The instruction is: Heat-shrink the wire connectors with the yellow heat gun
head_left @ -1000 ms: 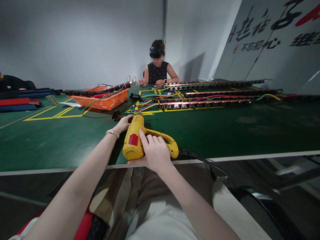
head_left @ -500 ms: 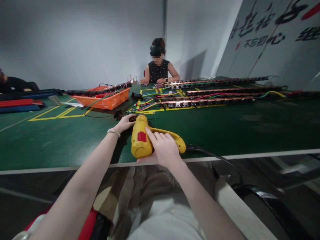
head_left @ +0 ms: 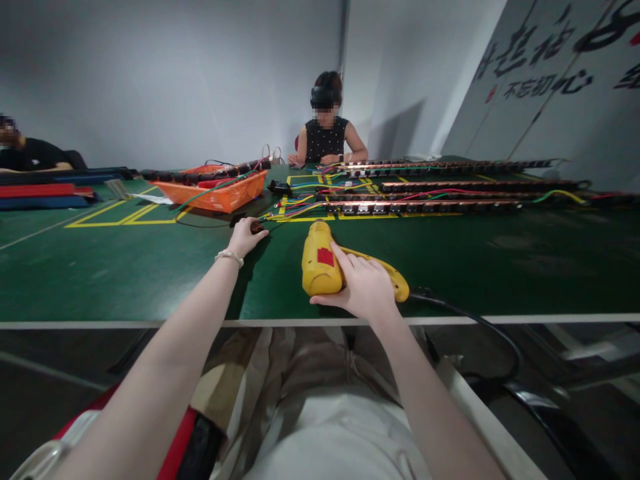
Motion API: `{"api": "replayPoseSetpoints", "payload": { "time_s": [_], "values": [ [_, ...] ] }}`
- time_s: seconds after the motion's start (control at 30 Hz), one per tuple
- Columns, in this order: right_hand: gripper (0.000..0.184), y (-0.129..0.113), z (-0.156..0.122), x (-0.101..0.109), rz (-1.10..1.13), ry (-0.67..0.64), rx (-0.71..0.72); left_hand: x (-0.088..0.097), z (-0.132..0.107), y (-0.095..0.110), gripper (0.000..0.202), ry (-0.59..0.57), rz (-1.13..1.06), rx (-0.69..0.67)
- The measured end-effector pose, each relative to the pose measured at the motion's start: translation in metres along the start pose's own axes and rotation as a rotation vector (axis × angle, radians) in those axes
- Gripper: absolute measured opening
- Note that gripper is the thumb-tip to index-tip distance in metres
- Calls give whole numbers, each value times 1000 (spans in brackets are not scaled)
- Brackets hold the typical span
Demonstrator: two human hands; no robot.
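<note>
Head view: right hand (head_left: 365, 288) clamped on the yellow heat gun (head_left: 320, 263), lying on the green table (head_left: 125, 267) near its front edge. Left hand (head_left: 246, 235) reaches ahead, fingers pinched on a small dark connector (head_left: 257, 228) at the wires' (head_left: 290, 210) end.

A green table (head_left: 100, 280) with yellow lines is carrying everything. A yellow heat gun (head_left: 320, 267) is lying under the right hand (head_left: 365, 290), and a small black plug (head_left: 256, 227) is sitting at the left hand (head_left: 246, 237). Beyond the hands, an orange basket (head_left: 225, 193) and long strips with coloured wires (head_left: 425, 200) are lying.
</note>
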State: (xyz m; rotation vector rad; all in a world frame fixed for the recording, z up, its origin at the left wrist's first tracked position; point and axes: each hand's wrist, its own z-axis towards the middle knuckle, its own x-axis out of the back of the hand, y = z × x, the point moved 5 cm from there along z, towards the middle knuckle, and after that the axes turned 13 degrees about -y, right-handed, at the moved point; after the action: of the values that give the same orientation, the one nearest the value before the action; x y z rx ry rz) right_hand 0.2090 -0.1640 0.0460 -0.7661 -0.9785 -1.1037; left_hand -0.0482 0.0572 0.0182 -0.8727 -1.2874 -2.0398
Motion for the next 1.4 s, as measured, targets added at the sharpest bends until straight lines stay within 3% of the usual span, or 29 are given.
{"api": "replayPoseSetpoints", "payload": {
  "time_s": [0.13,0.27,0.37,0.47,0.53,0.6,0.7,0.77,0.9,1.07,1.23,1.4],
  "values": [
    [112,1,-1,1,-32,17,15,12,-10,21,49,123,137,-64],
    [101,-1,-4,2,-73,84,54,47,-48,37,41,113,289,-229],
    [91,-1,-5,1,-95,135,110,93,-113,32,39,102,422,-291],
    [92,1,-4,-2,-81,137,107,142,-201,13,35,186,472,-178],
    [93,1,-3,-3,-68,124,98,158,-262,-7,31,145,472,-62],
    [93,0,-3,-4,-62,115,88,153,-317,-32,27,-30,471,79],
    [91,-3,-4,-2,-60,101,75,116,-385,-68,60,-361,631,294],
    [88,-6,-6,0,-53,97,92,91,-413,-83,75,-472,700,409],
    [79,-10,-9,6,-3,139,159,60,-425,-88,83,-509,833,486],
    [78,-6,-10,7,40,153,135,55,-404,-73,72,-530,857,491],
    [80,-4,-9,3,79,158,128,48,-388,-61,67,-542,789,627],
    [80,-1,-9,3,93,232,151,28,-389,-53,73,-436,603,578]
  ]
}}
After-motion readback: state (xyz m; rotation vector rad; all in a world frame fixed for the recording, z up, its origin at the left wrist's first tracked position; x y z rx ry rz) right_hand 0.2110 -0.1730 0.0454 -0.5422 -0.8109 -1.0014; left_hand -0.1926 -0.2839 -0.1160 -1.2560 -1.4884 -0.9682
